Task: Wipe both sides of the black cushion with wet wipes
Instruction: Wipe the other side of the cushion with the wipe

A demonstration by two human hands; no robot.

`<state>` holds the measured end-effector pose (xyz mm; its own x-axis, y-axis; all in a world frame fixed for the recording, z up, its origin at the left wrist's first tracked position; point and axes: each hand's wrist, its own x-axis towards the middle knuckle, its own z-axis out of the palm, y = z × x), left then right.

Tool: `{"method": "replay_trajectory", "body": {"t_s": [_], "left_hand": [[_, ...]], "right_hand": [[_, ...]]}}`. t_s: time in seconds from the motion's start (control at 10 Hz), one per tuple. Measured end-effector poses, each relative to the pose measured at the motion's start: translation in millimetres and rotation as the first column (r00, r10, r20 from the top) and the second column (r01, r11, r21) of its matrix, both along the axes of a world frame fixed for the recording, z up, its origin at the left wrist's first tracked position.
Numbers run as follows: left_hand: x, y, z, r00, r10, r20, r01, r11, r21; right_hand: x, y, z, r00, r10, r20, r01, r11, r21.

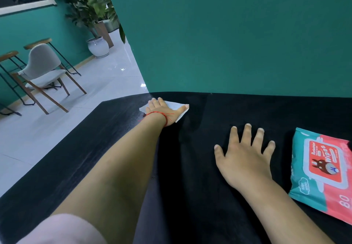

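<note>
**Black cushion, both hands flat on it**

Black cushion [209, 167] lies on a dark table [76, 148], its back edge against the teal wall [228, 34]. Left hand [162, 110] presses a white wet wipe [181, 116] down near its far left corner, fingers straight, no real grip. Right hand [245, 154] rests on the cushion, fingers spread wide, holding nothing. Wipes pack [323, 167] sits just to its right.

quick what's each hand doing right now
Left hand: open, flat, pressing the white wet wipe onto the black fabric cushion.
Right hand: open, fingers spread, resting on the cushion, holding nothing.
</note>
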<state>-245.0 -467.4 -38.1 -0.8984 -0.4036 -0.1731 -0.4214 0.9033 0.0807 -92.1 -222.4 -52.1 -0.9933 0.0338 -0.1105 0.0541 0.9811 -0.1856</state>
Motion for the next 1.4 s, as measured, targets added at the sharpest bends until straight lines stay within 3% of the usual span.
{"method": "replay_trajectory", "body": {"t_s": [0.3,0.9,1.4], "left_hand": [[-7,20,8,0.993,0.116,0.035,-0.117,0.993,0.017],[-59,62,-2,0.990,0.138,0.010,-0.138,0.990,0.034],[3,43,8,0.989,-0.083,0.122,0.084,0.996,-0.002]], "right_hand": [[1,-4,3,1.000,-0.012,0.015,0.012,1.000,0.000],[0,-3,3,1.000,-0.004,-0.012,0.004,0.999,-0.033],[0,-1,4,1.000,0.002,0.003,-0.002,0.998,-0.063]]}}
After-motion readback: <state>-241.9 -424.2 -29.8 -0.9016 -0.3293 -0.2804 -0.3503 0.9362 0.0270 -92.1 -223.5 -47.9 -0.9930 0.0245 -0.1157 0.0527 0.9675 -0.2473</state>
